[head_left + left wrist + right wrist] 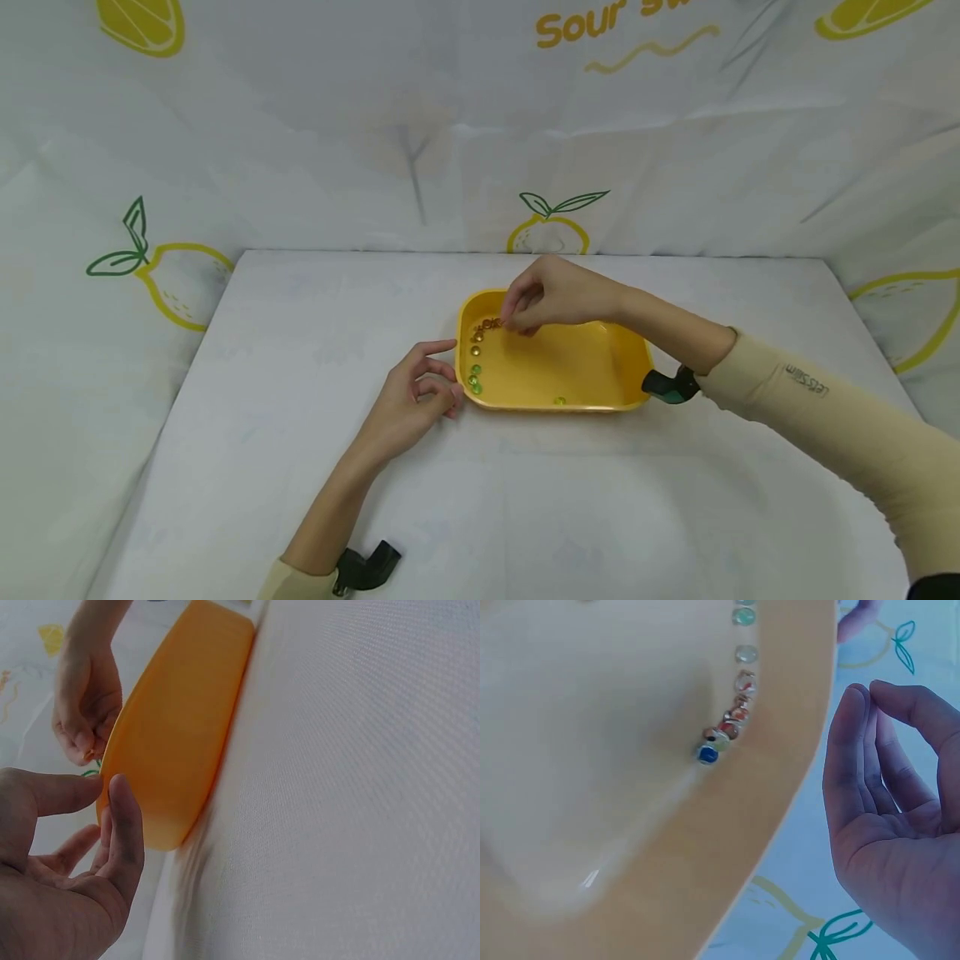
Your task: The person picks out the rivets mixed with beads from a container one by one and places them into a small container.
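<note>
A yellow tray (555, 367) holds small round shiny beads in a row along its left side and far left corner. Green beads (476, 380) lie nearest the front, with gold and brown ones (487, 323) behind; a blue bead (707, 754) sits at the row's end in the right wrist view. My right hand (551, 292) reaches over the far wall, thumb and fingertips pinched together. A tiny orange-brown bead (91, 755) shows at those fingertips in the left wrist view. My left hand (412, 400) rests its fingertips against the outside of the tray's left end.
One yellow-green bead (559, 401) lies apart by the tray's front wall. The white-covered table (375, 300) meets a lemon-print cloth (322, 150) behind and at both sides. A black wrist mount (670, 386) overlaps the tray's right corner.
</note>
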Demonstrator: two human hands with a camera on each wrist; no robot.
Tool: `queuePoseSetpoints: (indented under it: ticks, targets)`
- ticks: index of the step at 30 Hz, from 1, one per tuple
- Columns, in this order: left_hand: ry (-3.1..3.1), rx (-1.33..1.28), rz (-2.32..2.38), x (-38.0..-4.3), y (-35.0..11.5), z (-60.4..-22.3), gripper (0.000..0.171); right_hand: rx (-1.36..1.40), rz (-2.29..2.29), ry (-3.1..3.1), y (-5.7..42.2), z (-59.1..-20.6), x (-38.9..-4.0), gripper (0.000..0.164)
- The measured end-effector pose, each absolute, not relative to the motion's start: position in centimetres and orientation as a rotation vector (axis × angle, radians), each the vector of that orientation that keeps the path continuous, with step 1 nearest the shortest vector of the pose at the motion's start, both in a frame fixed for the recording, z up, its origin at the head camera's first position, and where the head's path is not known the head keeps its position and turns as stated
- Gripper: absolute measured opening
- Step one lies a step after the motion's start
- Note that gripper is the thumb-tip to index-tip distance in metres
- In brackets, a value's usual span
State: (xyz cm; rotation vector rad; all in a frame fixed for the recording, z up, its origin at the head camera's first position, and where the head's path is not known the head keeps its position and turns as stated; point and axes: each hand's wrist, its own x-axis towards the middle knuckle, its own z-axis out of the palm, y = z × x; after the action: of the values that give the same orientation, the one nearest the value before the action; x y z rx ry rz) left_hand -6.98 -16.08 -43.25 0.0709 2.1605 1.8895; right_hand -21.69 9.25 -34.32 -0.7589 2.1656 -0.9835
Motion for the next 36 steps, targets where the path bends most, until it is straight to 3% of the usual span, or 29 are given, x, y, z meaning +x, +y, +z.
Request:
queuePoseSetpoints:
  ticks: [36]
  targets:
    - [2.156, 0.105, 1.913, -7.0, -16.1, -43.4, 0.061, -0.609, -1.085, 2.3, 14.6, -30.0, -19.9, 0.016]
